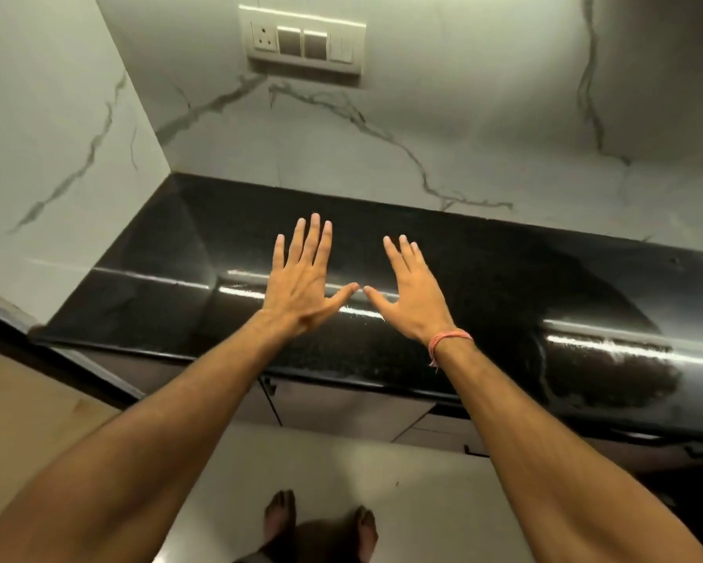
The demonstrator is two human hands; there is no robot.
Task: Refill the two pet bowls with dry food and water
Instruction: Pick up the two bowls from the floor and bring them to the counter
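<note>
Black polished stone is all that lies under our hands: the countertop (484, 286) runs wide beneath and beyond them, glossy and bare wherever we can see it. Our left hand (301, 286) and right hand (412, 296) are both spread flat with fingers straight, palms down, gripping nothing, thumbs almost meeting between them. Whether the palms rest on the stone or hover just above it we cannot tell. A pink thread band (447, 339) circles the right wrist.

Neither of the two pet bowls is anywhere in view, nor any dry food, nor water or a tap. No container of any kind shows near either hand, so we can say nothing of what any holds. We judge that the task has not begun.

What could go wrong from here is mostly a matter of searching. The things we need sit somewhere outside this view, and reaching or turning for them without looking could knock something unseen. Beyond the fingertips, up the marble wall (463, 128), sits a switch plate (303, 40) with a socket; water carried or poured carelessly on this side could splash toward it. Below the wrists are cabinet doors (341, 404), and below those our bare feet (321, 526) stand on a pale floor (423, 501), where spilled water or scattered kibble would make a slip likely.
</note>
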